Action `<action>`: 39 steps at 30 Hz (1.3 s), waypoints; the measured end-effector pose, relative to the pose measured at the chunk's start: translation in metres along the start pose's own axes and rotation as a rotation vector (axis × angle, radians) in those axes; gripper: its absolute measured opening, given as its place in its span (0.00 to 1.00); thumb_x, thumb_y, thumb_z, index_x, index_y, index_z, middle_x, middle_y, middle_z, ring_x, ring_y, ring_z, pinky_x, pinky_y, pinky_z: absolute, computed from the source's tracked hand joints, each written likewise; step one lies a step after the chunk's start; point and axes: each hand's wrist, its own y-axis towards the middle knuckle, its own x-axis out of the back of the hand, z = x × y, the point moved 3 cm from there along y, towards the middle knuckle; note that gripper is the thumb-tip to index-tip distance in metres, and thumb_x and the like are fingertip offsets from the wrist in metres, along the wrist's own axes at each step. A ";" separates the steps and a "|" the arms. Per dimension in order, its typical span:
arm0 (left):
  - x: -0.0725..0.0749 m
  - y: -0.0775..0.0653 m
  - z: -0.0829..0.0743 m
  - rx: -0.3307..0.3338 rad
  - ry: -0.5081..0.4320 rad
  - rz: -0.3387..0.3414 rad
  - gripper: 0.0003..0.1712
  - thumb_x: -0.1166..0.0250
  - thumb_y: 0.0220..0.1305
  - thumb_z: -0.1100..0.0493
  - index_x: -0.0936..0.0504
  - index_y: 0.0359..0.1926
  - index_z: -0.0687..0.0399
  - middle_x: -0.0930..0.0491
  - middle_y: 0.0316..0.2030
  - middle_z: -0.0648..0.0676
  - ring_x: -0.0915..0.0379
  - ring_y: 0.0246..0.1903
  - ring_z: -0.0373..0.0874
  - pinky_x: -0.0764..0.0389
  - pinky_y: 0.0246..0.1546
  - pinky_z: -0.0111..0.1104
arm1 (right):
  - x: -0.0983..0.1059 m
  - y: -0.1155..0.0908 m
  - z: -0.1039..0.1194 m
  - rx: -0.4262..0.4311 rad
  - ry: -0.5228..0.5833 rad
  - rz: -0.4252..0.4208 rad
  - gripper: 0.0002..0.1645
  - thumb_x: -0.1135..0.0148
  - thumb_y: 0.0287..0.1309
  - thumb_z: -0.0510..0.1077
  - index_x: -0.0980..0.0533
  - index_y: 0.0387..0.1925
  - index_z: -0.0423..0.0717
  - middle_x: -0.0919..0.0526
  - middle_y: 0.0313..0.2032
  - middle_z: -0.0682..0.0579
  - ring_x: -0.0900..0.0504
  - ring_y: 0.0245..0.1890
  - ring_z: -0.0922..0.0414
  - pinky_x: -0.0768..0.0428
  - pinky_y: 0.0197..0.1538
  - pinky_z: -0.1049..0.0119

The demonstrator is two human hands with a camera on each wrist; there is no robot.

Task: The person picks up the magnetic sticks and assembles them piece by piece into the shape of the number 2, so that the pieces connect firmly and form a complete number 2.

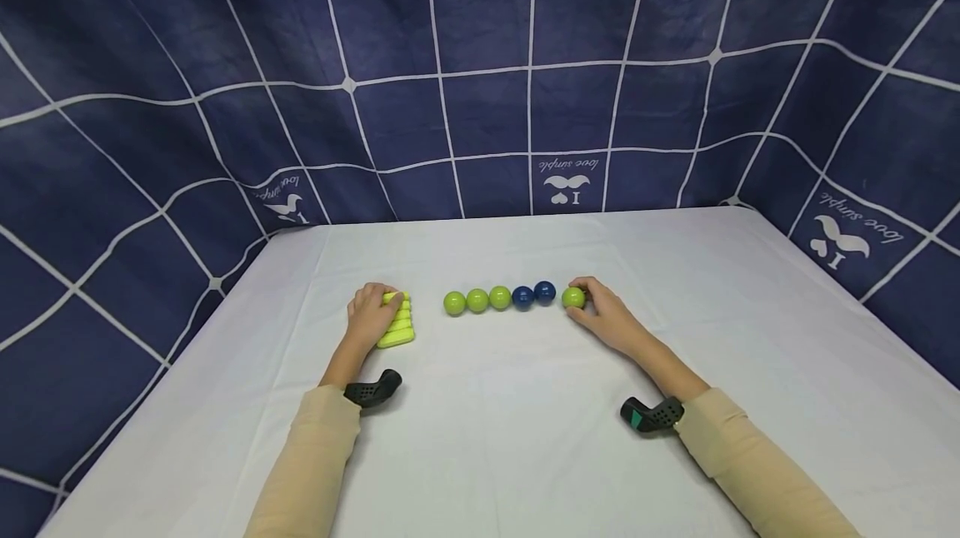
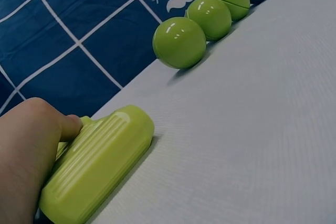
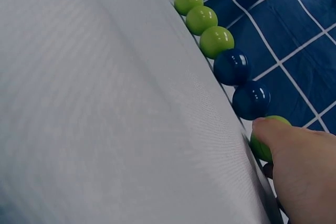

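My left hand (image 1: 370, 315) grips a yellow-green ribbed block (image 1: 400, 326) on the left of the white table. In the left wrist view the block (image 2: 100, 166) shows its grooved side, with the thumb over its upper edge. To its right runs a row of glossy balls: three green balls (image 1: 477, 300), then two dark blue balls (image 1: 522, 297). At the row's right end my right hand (image 1: 611, 321) pinches another green ball (image 1: 573, 297) between thumb and fingers. That ball (image 3: 260, 149) is partly hidden behind the thumb in the right wrist view.
A white cloth (image 1: 480, 421) covers the table. Dark blue curtains (image 1: 480, 113) with white grid lines stand behind the far edge and along the sides. Each wrist wears a black strapped device (image 1: 651, 415), and both arms have beige sleeves (image 1: 307, 463).
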 end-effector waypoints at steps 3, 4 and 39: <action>0.001 0.000 -0.001 -0.006 -0.016 -0.017 0.23 0.55 0.68 0.49 0.32 0.52 0.63 0.37 0.55 0.62 0.48 0.59 0.55 0.55 0.62 0.49 | 0.000 -0.001 -0.001 -0.002 0.000 0.001 0.26 0.43 0.58 0.43 0.37 0.56 0.38 0.28 0.53 0.38 0.31 0.56 0.43 0.36 0.60 0.47; 0.002 -0.001 -0.001 -0.006 -0.028 -0.029 0.23 0.55 0.68 0.49 0.32 0.52 0.63 0.37 0.55 0.62 0.48 0.59 0.55 0.54 0.62 0.49 | 0.000 -0.001 -0.001 -0.003 0.001 0.002 0.26 0.43 0.58 0.43 0.38 0.56 0.38 0.28 0.53 0.38 0.31 0.56 0.43 0.37 0.60 0.47; -0.048 -0.055 -0.130 -0.378 -0.310 0.064 0.18 0.52 0.68 0.55 0.31 0.55 0.56 0.30 0.45 0.56 0.33 0.42 0.45 0.30 0.47 0.40 | 0.000 0.000 0.000 0.001 -0.023 0.001 0.26 0.43 0.58 0.43 0.37 0.55 0.39 0.28 0.53 0.38 0.30 0.55 0.43 0.36 0.60 0.47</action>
